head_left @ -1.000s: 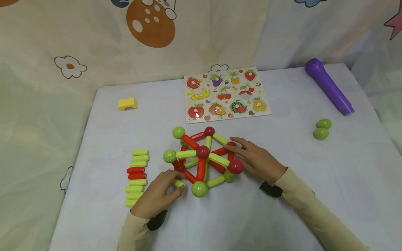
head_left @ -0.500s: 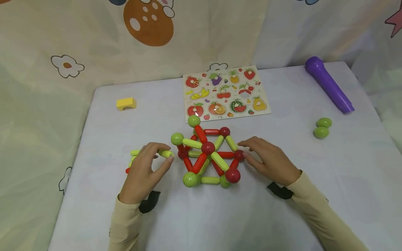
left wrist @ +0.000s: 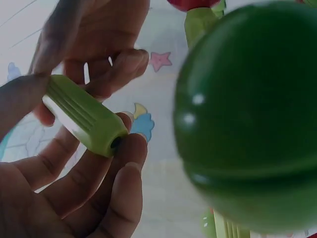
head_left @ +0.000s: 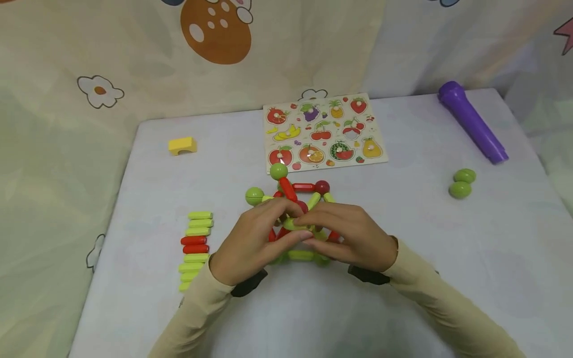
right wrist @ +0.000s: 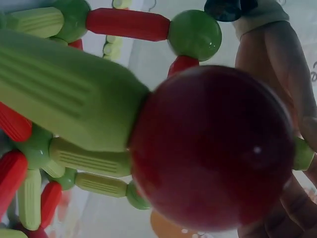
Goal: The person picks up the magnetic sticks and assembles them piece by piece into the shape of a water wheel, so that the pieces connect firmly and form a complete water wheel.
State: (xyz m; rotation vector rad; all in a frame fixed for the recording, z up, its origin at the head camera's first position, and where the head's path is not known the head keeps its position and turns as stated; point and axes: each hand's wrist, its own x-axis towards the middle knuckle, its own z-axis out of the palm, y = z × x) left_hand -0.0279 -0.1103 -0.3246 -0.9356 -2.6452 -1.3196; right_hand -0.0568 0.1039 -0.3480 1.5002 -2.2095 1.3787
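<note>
Both hands meet over the front of a ball-and-rod construction (head_left: 303, 187) made of red and light-green magnetic rods with green and red balls. My left hand (head_left: 255, 238) pinches a light-green rod (left wrist: 84, 116) between thumb and fingers; the dark round end of the rod shows in the left wrist view. From the other side my right hand (head_left: 353, 231) has its thumb and fingertips on the same rod. A green ball (left wrist: 247, 114) looms close in the left wrist view, a dark red ball (right wrist: 213, 148) in the right wrist view. The hands cover much of the construction's middle.
Left of the hands lies a column of loose light-green rods (head_left: 199, 232) and red rods (head_left: 195, 249). A fruit puzzle board (head_left: 326, 134) is behind the construction. Further out are a yellow arch block (head_left: 182, 145), a purple microphone-like toy (head_left: 474, 122) and two green balls (head_left: 460, 189).
My left hand lifted the light-green rod away from the construction's left side, then brought it rightward over the front. My right hand moved left to meet it. The construction turned slightly.
</note>
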